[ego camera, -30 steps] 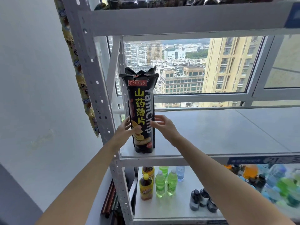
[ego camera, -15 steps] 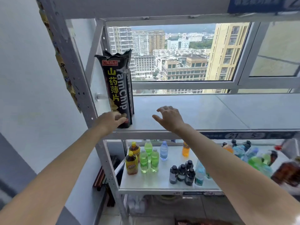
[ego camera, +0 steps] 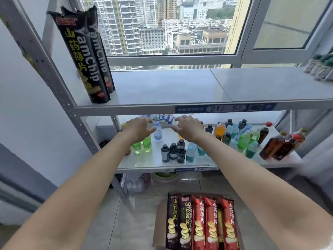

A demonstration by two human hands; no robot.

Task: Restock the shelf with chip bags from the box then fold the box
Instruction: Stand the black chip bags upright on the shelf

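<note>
Hands, left hand (ego camera: 138, 128) and right hand (ego camera: 187, 127), hang empty with fingers spread below the shelf (ego camera: 180, 87) edge; two chip bags (ego camera: 84, 56) stand at its left end, bare board stretching right.

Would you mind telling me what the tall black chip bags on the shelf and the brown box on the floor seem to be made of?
Tall black chip bags: likely glossy plastic film, given their sheen and crimped tops. Brown box: apparently matte corrugated cardboard, with a dull tan wall.
</note>
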